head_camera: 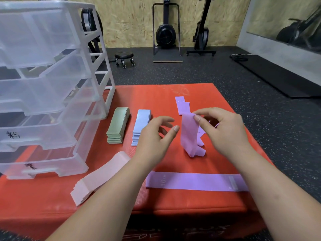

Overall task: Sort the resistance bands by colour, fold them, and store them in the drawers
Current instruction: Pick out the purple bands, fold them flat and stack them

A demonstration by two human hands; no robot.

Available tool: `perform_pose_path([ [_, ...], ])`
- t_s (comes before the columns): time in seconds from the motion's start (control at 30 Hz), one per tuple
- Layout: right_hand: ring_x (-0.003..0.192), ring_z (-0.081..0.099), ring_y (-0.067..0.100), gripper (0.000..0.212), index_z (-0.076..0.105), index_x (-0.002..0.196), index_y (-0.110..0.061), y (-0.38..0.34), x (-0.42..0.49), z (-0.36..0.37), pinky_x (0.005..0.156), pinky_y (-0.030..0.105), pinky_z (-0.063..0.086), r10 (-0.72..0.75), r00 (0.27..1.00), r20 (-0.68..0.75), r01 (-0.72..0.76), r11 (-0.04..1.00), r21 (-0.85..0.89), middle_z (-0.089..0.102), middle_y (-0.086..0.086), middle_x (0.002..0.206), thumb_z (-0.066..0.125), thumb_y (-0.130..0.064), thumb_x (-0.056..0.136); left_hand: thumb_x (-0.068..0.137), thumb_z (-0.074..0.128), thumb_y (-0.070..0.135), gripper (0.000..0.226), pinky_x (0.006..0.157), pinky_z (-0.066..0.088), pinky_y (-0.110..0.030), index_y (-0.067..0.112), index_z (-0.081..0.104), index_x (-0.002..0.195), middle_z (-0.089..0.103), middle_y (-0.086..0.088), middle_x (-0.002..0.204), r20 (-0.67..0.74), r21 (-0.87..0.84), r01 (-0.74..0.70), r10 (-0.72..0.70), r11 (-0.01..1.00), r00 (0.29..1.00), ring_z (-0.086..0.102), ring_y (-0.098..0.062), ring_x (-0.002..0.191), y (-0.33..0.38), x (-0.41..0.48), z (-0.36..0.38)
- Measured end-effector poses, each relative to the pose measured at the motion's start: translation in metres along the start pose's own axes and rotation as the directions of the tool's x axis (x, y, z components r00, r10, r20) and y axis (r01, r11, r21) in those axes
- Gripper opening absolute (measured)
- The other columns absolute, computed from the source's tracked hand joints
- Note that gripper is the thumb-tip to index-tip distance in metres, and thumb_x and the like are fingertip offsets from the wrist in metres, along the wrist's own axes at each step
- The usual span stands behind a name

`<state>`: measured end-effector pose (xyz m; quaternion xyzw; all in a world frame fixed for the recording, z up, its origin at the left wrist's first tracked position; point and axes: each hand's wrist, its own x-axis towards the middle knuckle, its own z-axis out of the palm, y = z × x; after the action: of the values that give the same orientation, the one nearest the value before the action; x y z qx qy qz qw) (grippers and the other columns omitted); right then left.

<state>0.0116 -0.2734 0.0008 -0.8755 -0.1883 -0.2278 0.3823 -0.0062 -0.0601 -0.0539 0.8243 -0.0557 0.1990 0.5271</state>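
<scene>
Right of centre on red pad (pixel 156 98): right hand (pixel 224 129) pinches top end of purple band (pixel 189 134), which hangs down to pad. Left hand (pixel 154 136) just beside band, fingers spread, holding nothing. Second purple band (pixel 196 181) flat along near edge. Green stack (pixel 118 127), blue stack (pixel 141 126) mid-pad. Pink stack (pixel 97 180) toward near-left corner. Drawer unit (pixel 43 84) at left edge.

— Band colours, per stack?
— Sage-green stack (pixel 118 127); pale-blue stack (pixel 141 126); pale-pink stack (pixel 97 178) at the mat's near left corner. Lifted purple band (pixel 189 136): plain lilac. Flat purple band (pixel 196 181) along the near edge: darker "10" print, grey tag.
— Surfaces?
— Mat (pixel 147 98): red-orange. Drawer unit (pixel 43 84): clear plastic, black scribbled marks. Floor (pixel 173 73): black, white-speckled.
</scene>
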Motion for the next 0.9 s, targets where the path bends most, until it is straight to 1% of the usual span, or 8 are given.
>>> perform_pose_path([
  [0.1,0.074,0.068,0.001,0.012,0.079,0.098,-0.037,0.004,0.002,-0.007,0.076,0.021,0.052,0.068,0.989,0.129,-0.059,0.996,-0.068,0.073,-0.026,0.084,0.073,-0.028,0.094,0.099,0.073,0.031,0.022,0.074,0.048,-0.016,0.029,0.070,0.121,0.069,0.014,0.110,-0.032,0.013,-0.017,0.018,1.000,0.999,0.065,-0.007,0.090,0.000,0.001,-0.001],
  [0.2,0.074,0.070,0.001,0.009,0.078,0.090,-0.038,0.007,-0.001,-0.010,0.077,0.029,0.055,0.113,0.966,0.233,-0.098,0.993,-0.072,0.073,-0.025,0.078,0.074,-0.031,0.092,0.102,0.070,0.028,0.024,0.079,0.053,-0.026,0.028,0.068,0.126,0.067,0.017,0.121,0.029,0.000,-0.022,0.022,1.000,0.999,0.065,-0.005,0.103,0.001,0.001,0.001],
  [0.3,0.069,0.071,0.009,0.007,0.077,0.083,-0.033,0.006,-0.004,-0.011,0.070,0.032,0.056,0.146,0.966,0.215,-0.160,0.986,0.053,0.075,-0.015,0.074,0.080,-0.036,0.088,0.105,0.065,0.026,0.025,0.086,0.055,-0.028,0.028,0.068,0.130,0.070,0.019,0.125,0.115,-0.036,-0.028,0.032,0.999,0.993,0.065,-0.003,0.112,0.005,0.000,0.004],
  [0.37,0.069,0.071,0.013,0.012,0.074,0.082,-0.028,0.006,-0.004,-0.012,0.069,0.033,0.055,0.164,0.967,0.193,-0.192,0.972,0.133,0.074,-0.008,0.076,0.086,-0.024,0.083,0.106,0.063,0.026,0.025,0.088,0.053,-0.024,0.028,0.068,0.131,0.071,0.021,0.126,0.158,-0.064,-0.030,0.040,0.997,0.987,0.065,0.000,0.116,0.010,-0.001,0.006],
  [0.47,0.079,0.072,0.019,0.026,0.069,0.099,-0.020,0.001,-0.004,-0.018,0.077,0.037,0.057,0.133,0.975,0.181,-0.194,0.904,0.381,0.073,0.006,0.093,0.081,0.000,0.085,0.107,0.063,0.023,0.028,0.089,0.051,-0.016,0.027,0.067,0.134,0.070,0.020,0.129,0.162,-0.125,-0.048,0.068,0.991,0.984,0.064,0.001,0.118,0.019,-0.002,0.010],
  [0.57,0.094,0.073,0.032,0.034,0.065,0.116,-0.018,-0.004,-0.002,-0.026,0.088,0.040,0.060,0.154,0.983,0.101,-0.184,0.829,0.528,0.069,0.020,0.108,0.074,0.003,0.091,0.107,0.063,0.021,0.031,0.089,0.047,-0.011,0.027,0.064,0.137,0.067,0.023,0.133,0.129,-0.159,-0.066,0.087,0.985,0.988,0.064,-0.002,0.120,0.023,-0.002,0.014],
  [0.73,0.079,0.073,0.032,0.040,0.064,0.122,-0.024,0.011,-0.004,-0.028,0.071,0.038,0.060,0.248,0.965,0.085,-0.262,0.914,0.309,0.071,0.009,0.101,0.075,-0.001,0.091,0.106,0.064,0.022,0.032,0.090,0.048,-0.015,0.029,0.063,0.138,0.066,0.024,0.135,0.122,-0.149,-0.055,0.074,0.987,0.990,0.063,-0.001,0.122,0.022,-0.002,0.021],
  [0.9,0.085,0.074,0.021,0.037,0.070,0.120,-0.020,0.007,-0.005,-0.032,0.083,0.041,0.062,0.181,0.970,0.165,-0.235,0.876,0.422,0.075,0.007,0.097,0.078,0.000,0.089,0.107,0.063,0.022,0.038,0.104,0.051,-0.028,0.026,0.059,0.145,0.063,0.019,0.143,0.191,-0.177,-0.069,0.103,0.982,0.976,0.058,-0.002,0.133,0.028,-0.001,0.025],
])
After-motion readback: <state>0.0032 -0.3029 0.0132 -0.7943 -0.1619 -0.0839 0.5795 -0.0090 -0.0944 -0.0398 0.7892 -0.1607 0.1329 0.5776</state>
